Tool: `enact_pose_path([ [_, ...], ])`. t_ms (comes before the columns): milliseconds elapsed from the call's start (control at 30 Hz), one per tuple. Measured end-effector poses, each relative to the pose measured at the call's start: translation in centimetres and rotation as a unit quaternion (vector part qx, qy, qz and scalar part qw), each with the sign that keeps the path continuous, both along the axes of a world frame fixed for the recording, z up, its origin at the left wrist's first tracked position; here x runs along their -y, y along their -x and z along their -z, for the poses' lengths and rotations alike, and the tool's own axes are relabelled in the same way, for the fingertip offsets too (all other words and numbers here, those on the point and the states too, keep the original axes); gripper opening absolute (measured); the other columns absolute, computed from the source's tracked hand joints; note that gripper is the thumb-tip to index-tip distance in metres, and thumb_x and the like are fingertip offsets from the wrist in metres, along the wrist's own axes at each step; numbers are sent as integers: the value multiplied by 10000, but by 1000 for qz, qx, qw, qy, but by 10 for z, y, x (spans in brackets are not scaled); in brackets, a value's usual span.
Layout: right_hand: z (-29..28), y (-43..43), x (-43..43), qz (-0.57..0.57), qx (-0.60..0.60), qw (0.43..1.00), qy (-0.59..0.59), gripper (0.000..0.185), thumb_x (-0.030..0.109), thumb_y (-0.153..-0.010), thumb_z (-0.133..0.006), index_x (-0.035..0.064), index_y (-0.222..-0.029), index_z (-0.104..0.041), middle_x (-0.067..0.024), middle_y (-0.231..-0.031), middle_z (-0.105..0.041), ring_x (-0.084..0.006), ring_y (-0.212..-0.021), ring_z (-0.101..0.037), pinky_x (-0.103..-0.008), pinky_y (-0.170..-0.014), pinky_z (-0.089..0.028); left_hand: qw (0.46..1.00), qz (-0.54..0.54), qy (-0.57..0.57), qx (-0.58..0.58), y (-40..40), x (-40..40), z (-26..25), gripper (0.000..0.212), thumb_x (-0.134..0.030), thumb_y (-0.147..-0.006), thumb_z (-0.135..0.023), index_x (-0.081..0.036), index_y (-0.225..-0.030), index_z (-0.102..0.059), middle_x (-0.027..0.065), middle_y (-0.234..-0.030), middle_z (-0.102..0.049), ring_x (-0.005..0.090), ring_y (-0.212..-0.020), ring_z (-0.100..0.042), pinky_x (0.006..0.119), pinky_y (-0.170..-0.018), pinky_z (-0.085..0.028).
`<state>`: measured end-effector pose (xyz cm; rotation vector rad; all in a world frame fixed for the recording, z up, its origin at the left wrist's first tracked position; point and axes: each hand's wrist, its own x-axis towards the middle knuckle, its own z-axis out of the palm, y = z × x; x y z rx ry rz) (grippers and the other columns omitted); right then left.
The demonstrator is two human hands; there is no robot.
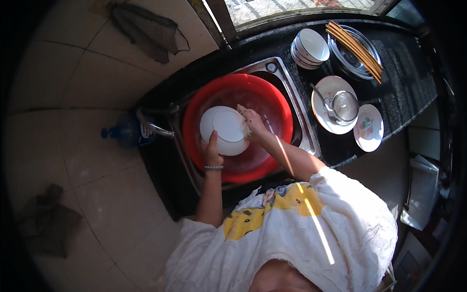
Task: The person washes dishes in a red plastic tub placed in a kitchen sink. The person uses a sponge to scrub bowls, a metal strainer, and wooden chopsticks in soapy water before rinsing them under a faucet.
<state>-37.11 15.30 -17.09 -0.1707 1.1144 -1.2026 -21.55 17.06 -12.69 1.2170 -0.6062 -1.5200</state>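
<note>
A white plate [225,127], its underside with the foot ring facing up, is tilted over a red plastic basin [189,146]. My left hand [212,150] grips its lower left rim, thumb on the underside. In my right hand [255,123] is a tan fibrous scrubber [245,118], pressed against the plate's right edge. Water that looks cloudy fills the basin, which sits in a stainless steel sink [302,124]. The fingers of my left hand under the plate are hidden.
A curved faucet [157,128] and a blue pump bottle [127,131] stand left of the basin. On the black countertop [405,73] are stacked bowls [313,45], chopsticks [355,51] across metal bowls [372,45], a plate [323,120] bearing a metal ladle [344,106], and a floral dish [368,137].
</note>
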Motion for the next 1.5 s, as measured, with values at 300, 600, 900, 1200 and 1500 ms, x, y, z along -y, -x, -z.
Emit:
enact_pose_path([
  [300,-17,6,2,-191,-437,825,304,381,9,-728,-436,56,-1075,-587,-163,-1145,-523,-305,-1102,-482,-350,-939,-380,982,157,-103,-5,1,15,17,414,-85,-818,-567,40,-1190,-437,141,-1108,-536,253,-1013,-536,355,-872,-444],
  [600,-28,0,-30,-93,-620,680,381,392,71,-735,-510,95,-1125,-545,-184,-1148,-483,-351,-1074,-470,-434,-924,-375,987,30,-73,-138,0,0,46,462,-193,-851,-552,25,-1228,-397,137,-1197,-488,276,-1091,-488,407,-941,-401],
  [900,31,44,8,-125,-680,697,189,316,56,-802,-431,28,-1091,-555,-193,-1089,-525,-355,-1011,-518,-391,-879,-420,994,35,-34,-100,-34,-5,39,531,-180,-821,-608,15,-1254,-370,126,-1220,-480,261,-1126,-466,386,-957,-380],
  [1200,-26,-10,-12,-59,-440,815,372,357,2,-682,-516,55,-1030,-572,-164,-1016,-492,-340,-972,-497,-396,-829,-424,993,46,-14,110,12,-4,1,349,-51,-858,-503,23,-1195,-446,116,-1135,-519,185,-1019,-514,310,-866,-420],
  [1500,6,26,22,-80,-521,844,98,257,140,-819,-428,25,-915,-638,-176,-925,-589,-303,-895,-549,-373,-798,-439,997,70,42,13,15,-10,-9,268,-49,-845,-538,-8,-1107,-500,89,-1048,-566,154,-939,-550,305,-810,-464],
])
